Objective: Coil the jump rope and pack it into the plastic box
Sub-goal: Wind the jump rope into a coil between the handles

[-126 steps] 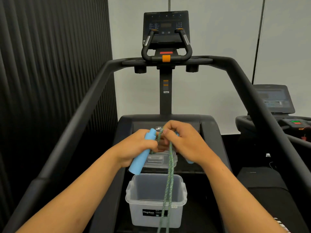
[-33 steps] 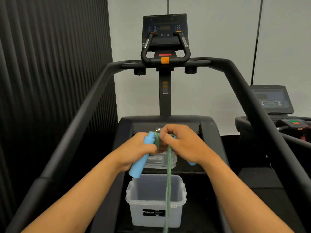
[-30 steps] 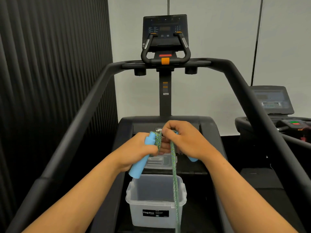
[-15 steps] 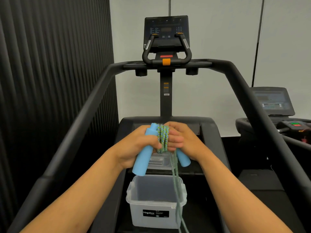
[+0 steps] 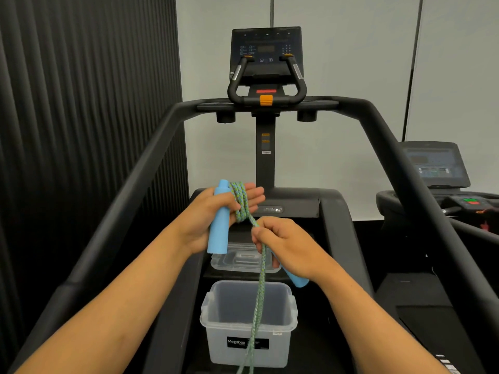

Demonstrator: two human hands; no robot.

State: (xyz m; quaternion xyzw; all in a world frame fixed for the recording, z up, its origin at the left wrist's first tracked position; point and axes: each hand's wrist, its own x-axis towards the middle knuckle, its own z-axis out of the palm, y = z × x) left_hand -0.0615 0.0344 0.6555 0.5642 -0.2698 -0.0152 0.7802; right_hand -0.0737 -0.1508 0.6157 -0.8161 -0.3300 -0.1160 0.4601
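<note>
**Rope wound above an open box**

The left hand, fingers spread, carries a blue handle and wound loops of the jump rope. The right hand grips the trailing strand and second handle above the plastic box on the treadmill.

Jump rope tail cut off at bottom edge.

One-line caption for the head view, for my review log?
Left hand holds a blue handle wrapped with rope coils; right hand feeds rope above the open plastic box.
</note>
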